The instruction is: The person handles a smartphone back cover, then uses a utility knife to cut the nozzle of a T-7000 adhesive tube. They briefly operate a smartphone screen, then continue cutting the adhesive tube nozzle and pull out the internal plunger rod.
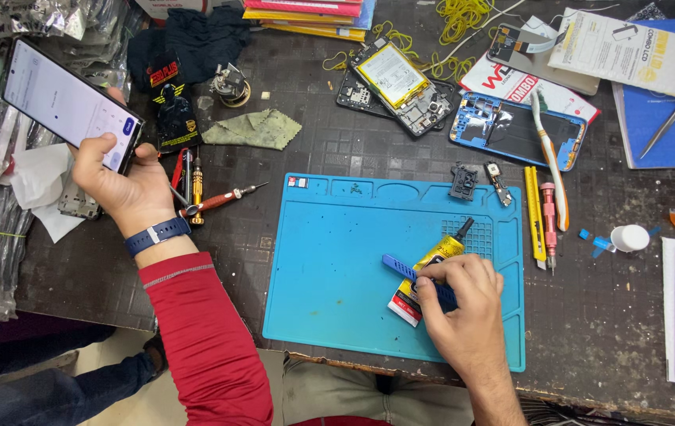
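Hands are working apart on a dark bench [195, 260]. At the upper left of the frame the left hand [120, 185] is holding up a phone [69, 102], its lit screen facing the camera, the grip closed around the lower end with the thumb lying over the screen's bottom corner. The red sleeve [195, 331] is reaching up from the bottom edge, a blue wristband [156, 234] sitting on the wrist.

Lower centre, the right hand [463, 304] is resting knuckles-up on a blue mat [329, 268], fingers curled tight around a blue pry tool [404, 270] whose tip is sticking out to the upper left. Under that hand a yellow glue tube [441, 252] is lying slantwise, black nozzle pointing to the upper right.

That phone is looking thin, slick and breakable, so holding it by its edges seems safest. The pry tool is probably light, stiff plastic, best pinched near its middle. The tube is likely soft, yielding if squeezed.

Screwdrivers [195, 193] are lying just beside the left wrist; an opened phone [400, 83] is lying at the upper centre.
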